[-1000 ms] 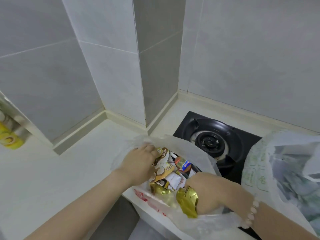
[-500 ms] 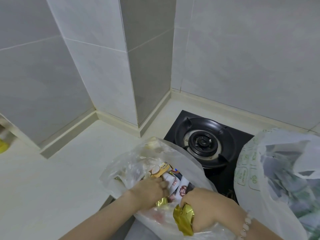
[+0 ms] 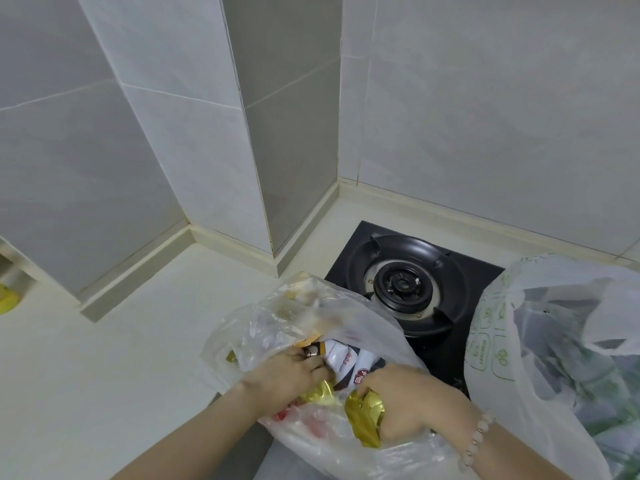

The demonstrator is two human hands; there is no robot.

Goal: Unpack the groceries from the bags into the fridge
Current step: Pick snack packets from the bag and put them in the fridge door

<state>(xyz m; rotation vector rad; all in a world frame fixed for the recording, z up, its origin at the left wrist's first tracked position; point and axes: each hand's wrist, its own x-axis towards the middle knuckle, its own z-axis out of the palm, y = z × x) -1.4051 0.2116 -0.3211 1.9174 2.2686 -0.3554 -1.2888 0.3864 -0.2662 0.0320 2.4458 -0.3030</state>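
Note:
A clear plastic bag full of snack packets sits on the white counter's front edge, left of the stove. My left hand reaches into its mouth, fingers curled over a second gold packet and the white-and-red packets. My right hand grips a crumpled gold foil packet at the bag's near rim. A second, white translucent bag with green printing stands at the right, holding greenish goods that are blurred. The fridge is out of view.
A black gas burner is set in the counter behind the bags. Grey tiled walls form a jutting corner at the back. The white counter stretches left. A yellow object shows at the far left edge.
The camera has tilted up and drifted. My left hand has slid deeper into the bag toward my right hand. The right hand still grips the gold packet.

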